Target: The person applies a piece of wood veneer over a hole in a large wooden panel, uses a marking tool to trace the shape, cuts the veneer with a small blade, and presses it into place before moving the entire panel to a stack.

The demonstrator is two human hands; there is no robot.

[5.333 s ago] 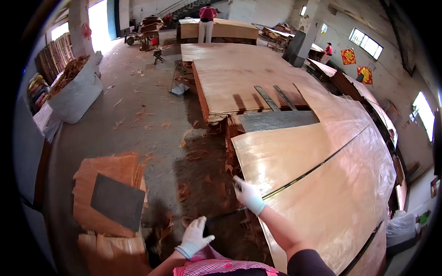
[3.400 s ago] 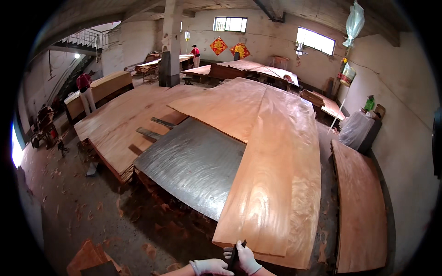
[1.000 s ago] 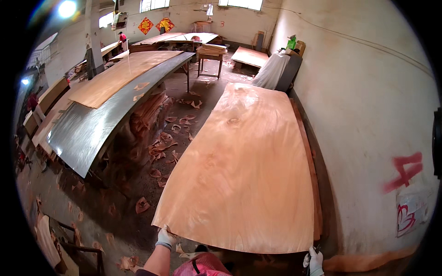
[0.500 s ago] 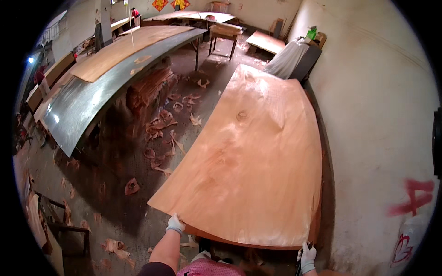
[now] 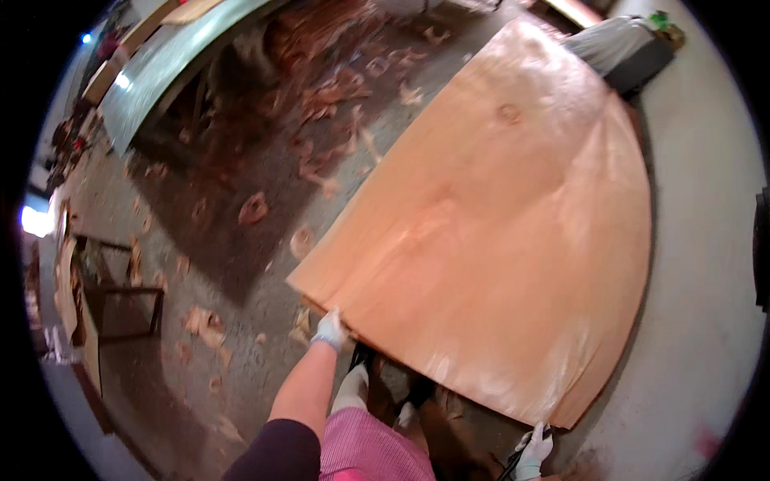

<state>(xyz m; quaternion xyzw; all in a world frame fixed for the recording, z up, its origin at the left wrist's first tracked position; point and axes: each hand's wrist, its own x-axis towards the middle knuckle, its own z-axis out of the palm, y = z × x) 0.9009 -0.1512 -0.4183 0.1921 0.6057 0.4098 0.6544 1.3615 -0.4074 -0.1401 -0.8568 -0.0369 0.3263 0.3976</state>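
Note:
A broad, light-brown wood veneer sheet (image 5: pixel 481 232) lies in front of me, glossy and slightly rippled, on top of a stack of which only the edge shows. My left hand (image 5: pixel 330 329), in a white glove, is closed on its near edge, close to the left corner. At the near right corner, my gloved right hand (image 5: pixel 533 453) pinches the sheet's edge. A thin dark object (image 5: pixel 512 465) shows beside that hand; its kind I cannot make out.
Veneer scraps (image 5: pixel 253 208) litter the floor on the left. A metal-topped table (image 5: pixel 172 68) stands at the far left, a dark-framed stand (image 5: pixel 132 313) at the near left. A pale wall (image 5: pixel 706 240) runs along the right. Beyond the sheet is a plastic-covered object (image 5: pixel 605 44).
My view has tilted down and turned left, so the sheet appears further right. Both hands stay at the sheet's near edge.

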